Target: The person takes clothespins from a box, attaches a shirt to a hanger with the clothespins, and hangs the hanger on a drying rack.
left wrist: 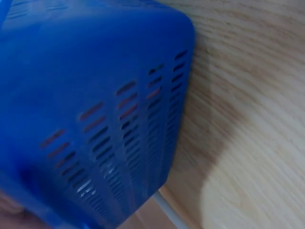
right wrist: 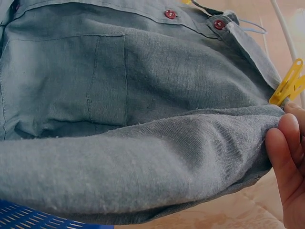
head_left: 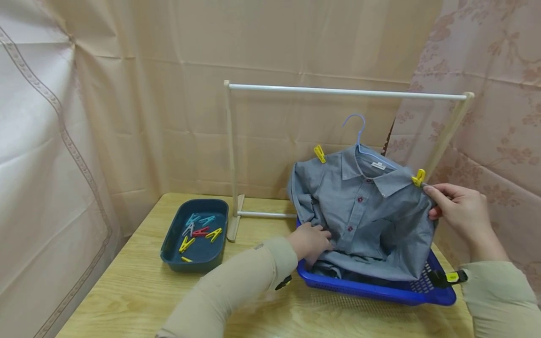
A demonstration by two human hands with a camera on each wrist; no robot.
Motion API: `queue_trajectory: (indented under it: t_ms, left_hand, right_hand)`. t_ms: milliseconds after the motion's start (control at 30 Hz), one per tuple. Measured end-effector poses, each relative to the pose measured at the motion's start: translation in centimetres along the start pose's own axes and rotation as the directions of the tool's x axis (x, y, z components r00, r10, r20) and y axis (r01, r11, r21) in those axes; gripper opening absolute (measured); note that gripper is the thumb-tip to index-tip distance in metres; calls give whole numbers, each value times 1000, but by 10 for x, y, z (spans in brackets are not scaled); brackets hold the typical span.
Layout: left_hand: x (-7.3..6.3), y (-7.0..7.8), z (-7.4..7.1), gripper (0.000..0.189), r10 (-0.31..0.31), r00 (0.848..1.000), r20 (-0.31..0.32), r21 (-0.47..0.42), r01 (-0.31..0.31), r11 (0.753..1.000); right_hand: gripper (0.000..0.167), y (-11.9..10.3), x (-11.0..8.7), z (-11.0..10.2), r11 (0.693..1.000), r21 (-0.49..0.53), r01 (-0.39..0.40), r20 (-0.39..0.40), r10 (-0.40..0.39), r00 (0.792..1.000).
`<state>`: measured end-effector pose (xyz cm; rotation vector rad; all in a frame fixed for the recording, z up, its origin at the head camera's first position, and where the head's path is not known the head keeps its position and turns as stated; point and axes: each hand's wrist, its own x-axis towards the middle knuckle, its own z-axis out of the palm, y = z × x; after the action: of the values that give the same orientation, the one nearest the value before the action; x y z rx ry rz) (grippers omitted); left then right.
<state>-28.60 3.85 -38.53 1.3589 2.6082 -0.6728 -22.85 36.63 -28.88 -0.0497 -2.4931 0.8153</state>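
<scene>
A grey button-up shirt [head_left: 359, 211] is on a light blue hanger [head_left: 359, 123], with its lower part bunched in a blue basket [head_left: 380, 293]. One yellow clothespin [head_left: 320, 154] clips the shoulder on the left, and a second yellow clothespin [head_left: 418, 178] the shoulder on the right. My right hand [head_left: 462, 211] pinches the cloth just beside that second clothespin, thumb and fingertips showing in the right wrist view. My left hand [head_left: 310, 240] lies against the shirt's lower left side, over the basket's edge. Cloth and basket partly hide its fingers, so I cannot tell whether they grip.
Behind the shirt stands a rack with a white top bar [head_left: 346, 92] and wooden posts. A dark teal tray [head_left: 194, 266] on the left of the wooden table [head_left: 139, 291] holds several clothespins [head_left: 200, 232] in different colours. Beige curtains [head_left: 169, 117] hang behind and beside the table.
</scene>
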Motion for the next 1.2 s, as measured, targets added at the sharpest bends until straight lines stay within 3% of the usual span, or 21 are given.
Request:
queue_trajectory:
  t_ms: [467, 833, 1033, 1200]
  left_hand:
    - [8, 7, 9, 48, -11, 999, -46, 31, 13, 999]
    - [22, 11, 20, 22, -14, 989, -144, 80, 26, 996]
    - [23, 13, 19, 19, -2, 982, -190, 107, 23, 994]
    - [24, 9, 16, 20, 25, 976, -216, 72, -9, 997]
  right_hand:
    - [41, 3, -1, 1, 1000, 2, 15, -11, -15, 1000]
    - [41, 3, -1, 2, 1000, 6, 10, -12, -10, 1000]
    - [41, 1, -3, 2, 1000, -4, 15, -19, -15, 1000]
    - [42, 1, -3, 2, 1000, -18, 18, -29, -18, 999]
